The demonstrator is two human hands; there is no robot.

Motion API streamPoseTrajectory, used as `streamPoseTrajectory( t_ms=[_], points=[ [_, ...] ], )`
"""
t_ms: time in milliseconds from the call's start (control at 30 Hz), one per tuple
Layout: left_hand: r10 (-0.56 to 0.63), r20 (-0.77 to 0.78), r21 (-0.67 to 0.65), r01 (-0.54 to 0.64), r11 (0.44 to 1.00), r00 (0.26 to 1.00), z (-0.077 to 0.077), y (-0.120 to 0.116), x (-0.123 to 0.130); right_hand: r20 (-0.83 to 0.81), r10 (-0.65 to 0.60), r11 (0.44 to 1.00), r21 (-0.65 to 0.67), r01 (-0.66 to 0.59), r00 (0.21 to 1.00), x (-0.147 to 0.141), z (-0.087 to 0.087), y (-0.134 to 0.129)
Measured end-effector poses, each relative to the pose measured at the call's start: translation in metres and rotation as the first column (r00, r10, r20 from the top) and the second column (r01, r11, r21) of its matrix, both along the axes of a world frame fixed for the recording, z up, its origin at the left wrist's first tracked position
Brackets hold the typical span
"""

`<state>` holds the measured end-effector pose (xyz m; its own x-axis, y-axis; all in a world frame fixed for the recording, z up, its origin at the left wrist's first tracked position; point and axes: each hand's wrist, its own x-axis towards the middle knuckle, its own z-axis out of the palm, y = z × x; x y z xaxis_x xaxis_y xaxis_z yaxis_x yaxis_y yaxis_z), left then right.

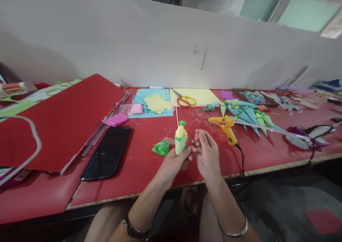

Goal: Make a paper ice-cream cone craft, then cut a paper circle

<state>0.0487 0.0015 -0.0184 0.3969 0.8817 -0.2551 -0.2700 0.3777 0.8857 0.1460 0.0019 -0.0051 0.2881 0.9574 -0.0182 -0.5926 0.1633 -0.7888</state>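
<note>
Your left hand [172, 165] holds a pale green cone [181, 146] upright in a closed grip above the red table [146, 131], while your right hand [208, 156] curls loosely just beside it, its hold on anything impossible to tell. A green packet [161, 148] and yellow glue gun [226, 125] flank the cone; beyond, scissors [184, 99] lie on yellow paper [207, 97].

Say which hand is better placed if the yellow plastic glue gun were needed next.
Probably the right hand: it is nearer the glue gun and grips nothing large that I can see, while the left hand holds the small pale green paper cone.
</note>
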Motion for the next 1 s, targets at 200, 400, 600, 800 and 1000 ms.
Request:
streamPoseTrajectory(
  t_ms=[200,400,600,800,1000],
  points=[
    [0.029,-0.019,-0.025,-0.029,0.999,0.999,0.0019,-0.0005,0.0005,-0.03,0.013,0.999,-0.051,-0.015,0.999,0.0009,-0.0021,0.0017],
    [0.008,-0.011,-0.011,-0.008,1.0,1.0,0.0013,-0.0001,0.0002,-0.044,0.044,0.999,0.001,-0.044,0.998,0.0004,-0.0015,0.0004],
    [0.023,-0.017,-0.017,-0.024,1.0,1.0,0.0035,-0.0003,0.0006,-0.025,0.014,1.0,-0.016,-0.014,1.0,-0.001,-0.003,0.0016],
    [0.033,-0.013,-0.009,-0.033,0.999,0.999,0.0023,-0.0004,0.0003,-0.037,0.03,1.0,0.006,-0.03,0.999,-0.0004,-0.0029,0.0007],
    [0.033,-0.025,-0.005,-0.034,0.999,0.999,0.0038,-0.0007,0.0005,-0.038,0.034,0.999,0.008,-0.033,0.999,-0.0008,-0.0023,0.0007]
  ],
)
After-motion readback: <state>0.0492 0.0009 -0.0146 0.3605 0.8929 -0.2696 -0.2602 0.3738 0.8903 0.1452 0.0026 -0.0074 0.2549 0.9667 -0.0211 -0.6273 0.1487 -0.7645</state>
